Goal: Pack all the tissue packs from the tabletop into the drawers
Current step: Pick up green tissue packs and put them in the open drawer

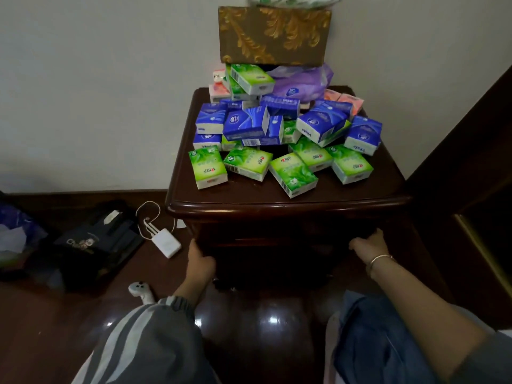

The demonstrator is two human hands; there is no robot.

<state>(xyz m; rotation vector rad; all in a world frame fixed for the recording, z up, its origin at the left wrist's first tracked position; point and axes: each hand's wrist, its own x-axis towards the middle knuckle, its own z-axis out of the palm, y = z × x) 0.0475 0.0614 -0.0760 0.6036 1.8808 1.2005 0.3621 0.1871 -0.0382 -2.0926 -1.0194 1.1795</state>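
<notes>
Step in hand: opening the top drawer (277,239). My fingers (195,249) curl on its edges, both hands; tissue packs (277,139) heaped above, untouched. Next: pull outward evenly.

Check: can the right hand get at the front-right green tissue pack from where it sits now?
Probably yes. The right hand is down at the dark wooden nightstand's front, below the top. The green tissue pack lies near the front edge with nothing on top of it; the hand only has to lift.

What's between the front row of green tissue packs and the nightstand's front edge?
Nothing: in the head view, a bare strip of dark tabletop runs from the green tissue packs to the front edge.
</notes>
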